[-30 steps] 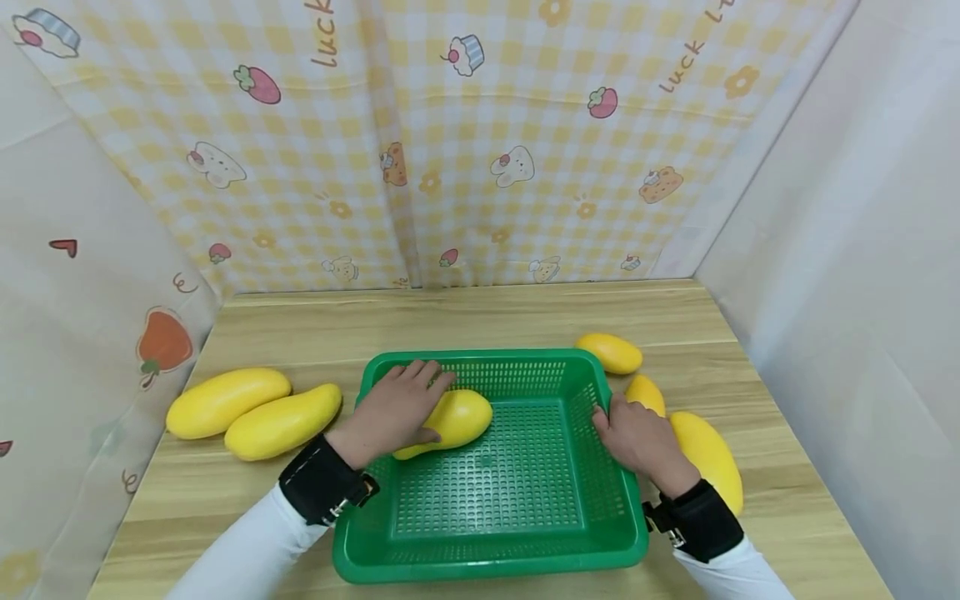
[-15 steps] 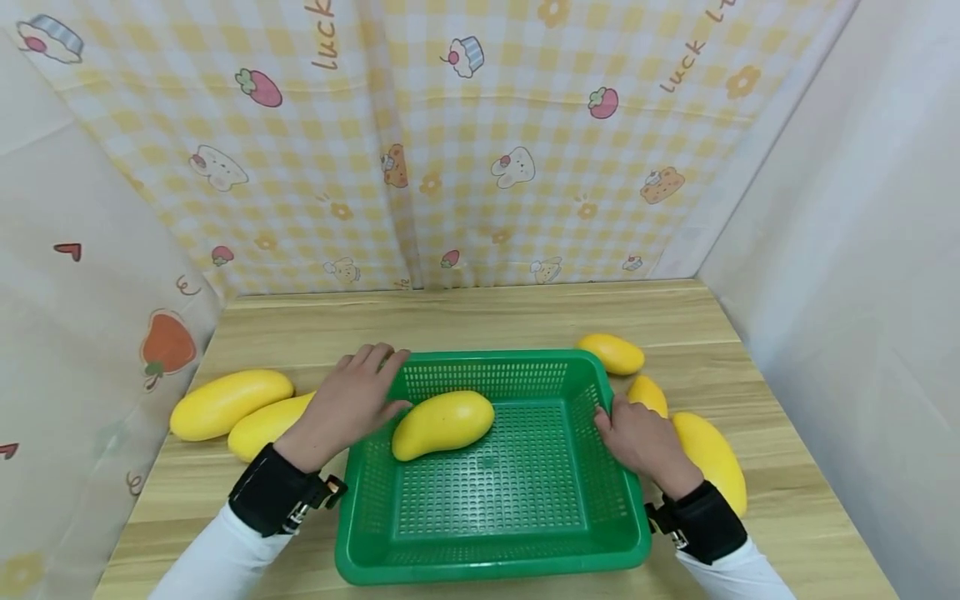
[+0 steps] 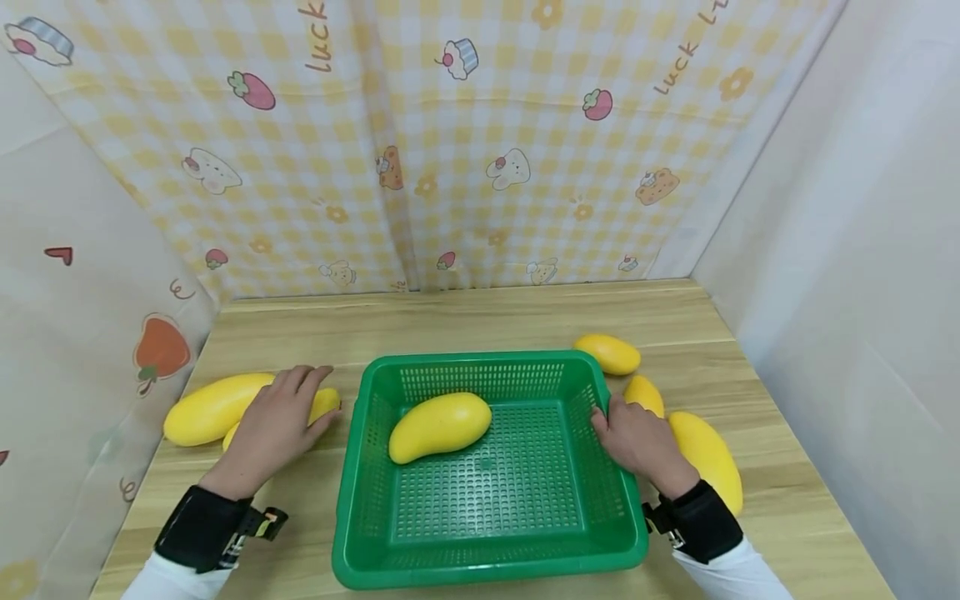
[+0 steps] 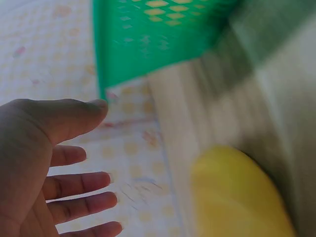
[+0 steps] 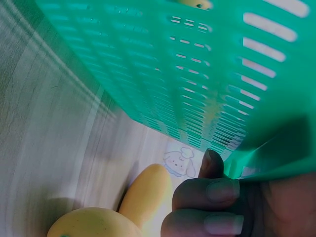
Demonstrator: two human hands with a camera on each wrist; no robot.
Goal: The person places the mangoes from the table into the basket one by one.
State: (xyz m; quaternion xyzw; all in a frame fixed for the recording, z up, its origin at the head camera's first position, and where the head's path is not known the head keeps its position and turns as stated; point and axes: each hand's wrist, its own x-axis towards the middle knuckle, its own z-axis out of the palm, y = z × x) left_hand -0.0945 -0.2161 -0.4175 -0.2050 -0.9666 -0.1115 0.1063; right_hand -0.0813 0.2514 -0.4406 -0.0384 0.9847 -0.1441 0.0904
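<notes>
My left hand (image 3: 272,432) hovers over a yellow mango (image 3: 326,404) on the left part of the table and hides most of it. The fingers are straight, and in the left wrist view a gap separates them from the blurred mango (image 4: 237,197). On the right, my right hand (image 3: 647,443) grips the side rim of a green plastic basket (image 3: 487,573); the right wrist view has its fingers (image 5: 203,193) curled under that rim. One yellow mango (image 3: 440,427) lies inside the basket, towards its left side.
Beside the left hand lies another yellow mango (image 3: 210,410). Right of the basket are three more orange-yellow mangoes: a small one (image 3: 609,353) behind, one (image 3: 645,395) partly hidden by the right hand, and a larger one (image 3: 707,457). A checked curtain (image 3: 480,167) hangs behind the wooden table (image 3: 465,321).
My left hand has let go of the mango in the basket and moved left, out over the mango on the table. The right hand keeps its place on the rim.
</notes>
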